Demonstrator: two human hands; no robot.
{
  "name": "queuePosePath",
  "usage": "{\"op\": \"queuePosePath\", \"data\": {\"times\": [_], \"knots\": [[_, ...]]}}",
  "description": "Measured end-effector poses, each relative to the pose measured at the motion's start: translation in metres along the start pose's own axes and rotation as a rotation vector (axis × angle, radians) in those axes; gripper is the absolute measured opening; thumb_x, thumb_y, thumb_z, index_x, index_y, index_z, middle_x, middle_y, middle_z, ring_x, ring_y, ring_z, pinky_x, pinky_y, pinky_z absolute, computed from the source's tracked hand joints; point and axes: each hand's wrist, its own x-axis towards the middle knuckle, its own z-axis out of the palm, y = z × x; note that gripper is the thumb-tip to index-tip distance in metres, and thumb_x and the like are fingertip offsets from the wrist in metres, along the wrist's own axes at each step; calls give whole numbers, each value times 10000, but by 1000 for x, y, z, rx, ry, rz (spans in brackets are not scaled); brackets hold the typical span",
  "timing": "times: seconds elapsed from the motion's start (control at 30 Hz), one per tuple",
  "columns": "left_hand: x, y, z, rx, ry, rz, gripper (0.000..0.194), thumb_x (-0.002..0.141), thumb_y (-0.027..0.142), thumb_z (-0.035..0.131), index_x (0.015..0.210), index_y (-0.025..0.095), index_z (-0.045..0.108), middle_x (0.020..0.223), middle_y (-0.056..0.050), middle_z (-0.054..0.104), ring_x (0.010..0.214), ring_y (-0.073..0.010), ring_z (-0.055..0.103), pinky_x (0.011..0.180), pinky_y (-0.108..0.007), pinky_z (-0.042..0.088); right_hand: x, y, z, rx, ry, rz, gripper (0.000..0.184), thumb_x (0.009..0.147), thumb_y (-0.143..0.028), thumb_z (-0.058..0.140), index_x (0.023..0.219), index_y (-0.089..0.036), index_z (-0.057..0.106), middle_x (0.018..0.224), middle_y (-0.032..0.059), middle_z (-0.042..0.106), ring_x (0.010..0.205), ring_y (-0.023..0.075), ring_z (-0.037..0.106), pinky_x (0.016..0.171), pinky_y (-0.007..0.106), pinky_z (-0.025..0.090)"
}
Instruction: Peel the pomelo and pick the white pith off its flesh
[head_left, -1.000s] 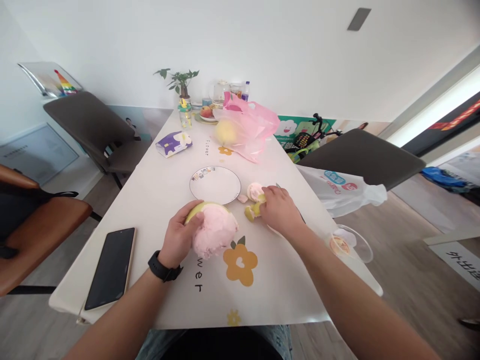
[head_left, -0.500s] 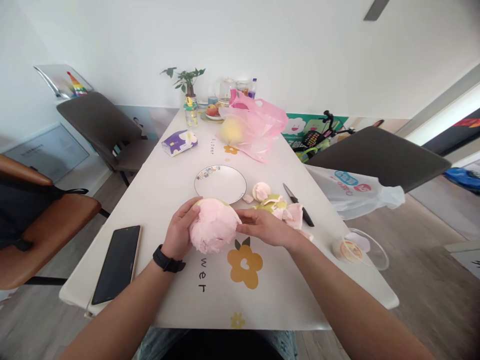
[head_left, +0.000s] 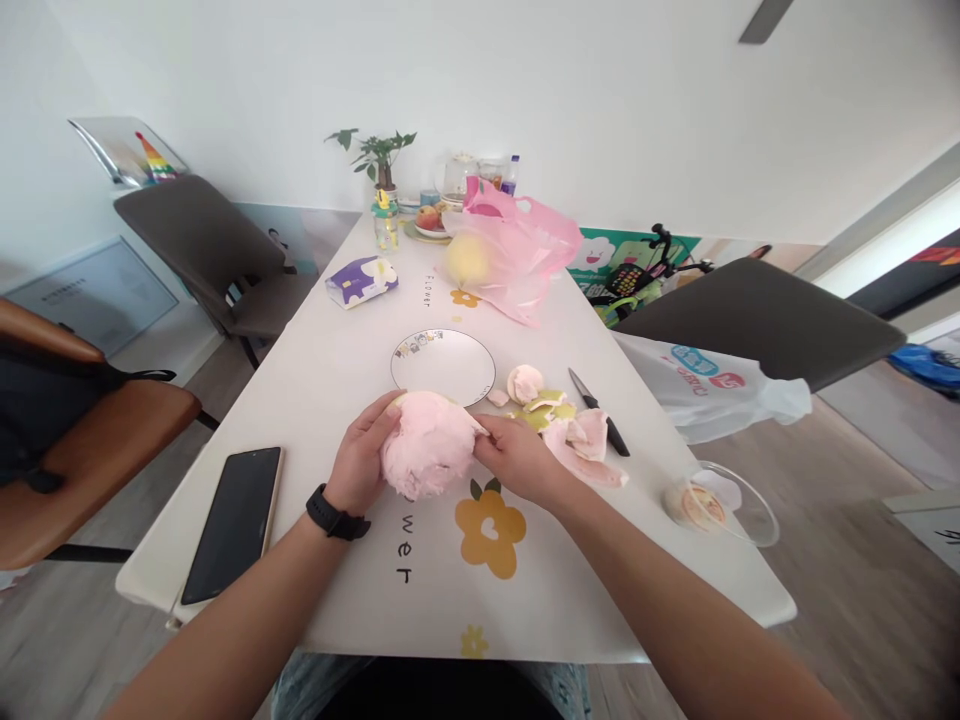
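White rectangular table [head_left: 322,370], near-edge half: cupping round pink-pithed fruit [head_left: 426,450] in wide-curved left hand [head_left: 361,455], pinching its right side with nearly closed right hand [head_left: 516,455]. Showing stripped near face; still carrying thin yellow-green rind [head_left: 435,394] on far side. Counting several pink-and-yellow-green peel pieces [head_left: 586,436] already off, towards right edge.

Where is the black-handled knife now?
In the head view, the black-handled knife lies right of centre on the white table, right of the pink-and-green fruit peelings.

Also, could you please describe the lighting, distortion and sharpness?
Head view: soft light leaves only faint shadows on the smooth white table; head view, left: wide-angle distortion seems to stretch the brown padded chair; head view, centre: the rounded, pinkish, partly peeled fruit shows little fine texture.
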Motion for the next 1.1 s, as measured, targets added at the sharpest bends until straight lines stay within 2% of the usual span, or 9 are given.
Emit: {"op": "queuePosePath", "data": {"times": [0.1,0.27,0.37,0.47,0.6,0.8,0.93,1.03,1.1], "knots": [[0,0,1,8,9,-4,401,833,427,735,1161,197,703,1149,-92,740,1034,-241,677,897,-359,527,1,7,4,84,16,57,332,840,-164,434,950,-250,735,645,-32,606,584,152,507,548,260,364],[-3,-1,4,67,31,13,432,814,452,743,1169,209,698,1166,-86,735,1037,-253,677,895,-378,533,-1,11,1,231,-1,103,375,878,-205,447,1081,-260,758,874,-9,736,833,210,653,730,301,484],[-5,-2,4,96,28,31,434,820,449,736,1179,208,694,1167,-85,733,1035,-250,675,895,-376,530,-4,7,-7,227,-72,60,395,904,-244,482,1229,-288,702,1027,-4,748,943,224,666,840,338,499],[-5,-2,2,120,1,34,448,815,442,740,1193,207,689,1174,-88,727,1023,-246,674,885,-370,530,-3,2,-15,150,-116,31,450,870,-206,518,1285,-298,666,1069,2,745,947,223,665,855,346,496],[-4,-1,-1,116,-38,25,431,823,428,737,1192,211,688,1173,-84,724,1005,-237,672,865,-356,532,3,1,-15,42,-127,-21,420,857,-166,490,1189,-281,720,958,1,750,874,214,662,791,322,482],[-3,-1,2,51,3,31,369,850,438,709,1143,213,693,1098,-78,739,950,-223,683,826,-345,544,10,5,0,92,6,19,351,898,-192,439,1037,-253,756,832,-10,738,776,194,646,693,285,448],[-5,-3,5,67,22,45,389,841,446,716,1156,221,691,1106,-71,738,950,-215,682,832,-336,540,7,11,9,300,77,135,264,900,-274,466,867,-219,722,769,-5,705,759,192,636,688,284,463],[-7,-5,6,78,32,60,392,838,435,724,1164,219,690,1126,-71,733,969,-208,676,850,-329,534,2,15,18,576,111,262,235,875,-356,518,745,-209,646,722,1,675,718,186,619,681,288,497],[-8,-6,6,96,37,70,401,834,438,727,1168,220,689,1135,-73,732,988,-216,675,869,-340,534,0,16,25,797,147,361,177,830,-341,567,726,-209,622,725,9,674,714,182,617,695,293,526]]}}
